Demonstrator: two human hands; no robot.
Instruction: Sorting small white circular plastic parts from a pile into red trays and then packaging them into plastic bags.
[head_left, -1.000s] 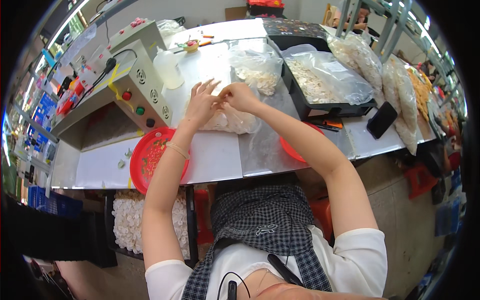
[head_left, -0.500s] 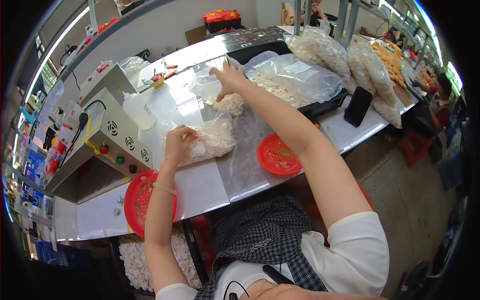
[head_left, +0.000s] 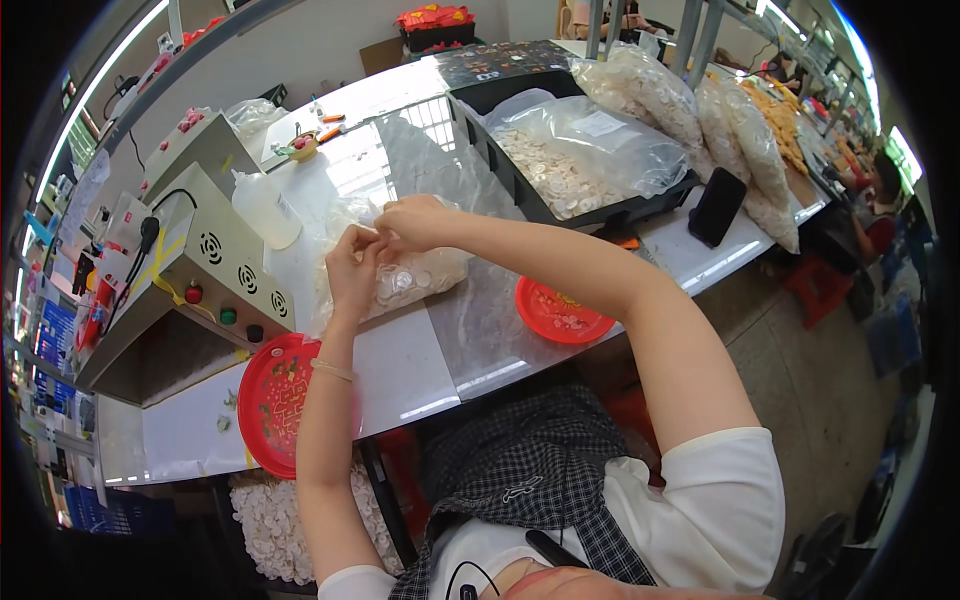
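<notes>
A clear plastic bag (head_left: 415, 282) filled with white, flat, disc-like pieces lies on the table in front of me. At its upper edge my left hand (head_left: 354, 272) pinches the thin plastic, its fingers bent together. My right hand (head_left: 416, 222) meets it there, fingertips closed on the same bag edge and almost touching the left. What exactly lies between the fingertips is partly hidden. More loose clear plastic spreads over the table just beyond my hands.
A red round tray (head_left: 268, 408) sits by my left forearm, and a red plate (head_left: 562, 318) lies under my right. Left stands a grey machine box (head_left: 215, 262) beside a translucent bottle (head_left: 268, 212). A black crate (head_left: 515, 178) holds more white pieces; a phone (head_left: 717, 207) leans nearby.
My right hand has come back from the far side, where its fingers were spread, to the bag beside my left hand. The bag's edge is now drawn up between both hands.
</notes>
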